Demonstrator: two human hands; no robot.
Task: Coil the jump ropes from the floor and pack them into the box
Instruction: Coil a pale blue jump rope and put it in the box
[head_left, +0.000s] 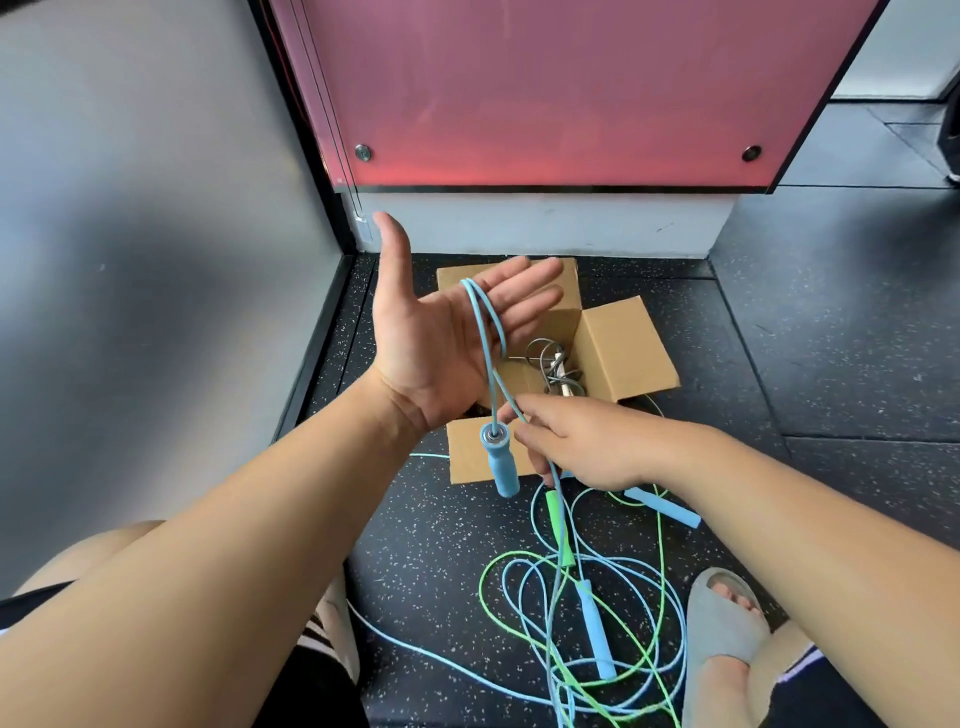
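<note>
Left hand (441, 343) flat, palm up; right hand (587, 447) pinching blue rope (485, 353).

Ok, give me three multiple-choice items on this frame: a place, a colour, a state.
1. Where is the grey rope? A in the box B on the floor C in a hand
2. What colour is the looped rope on the left hand? A green B blue C grey
3. How is the left hand? A fist B open, palm up C gripping a handle

1 A, it lies inside the box; 2 B, blue cord crosses the fingers; 3 B, fingers straight.
</note>
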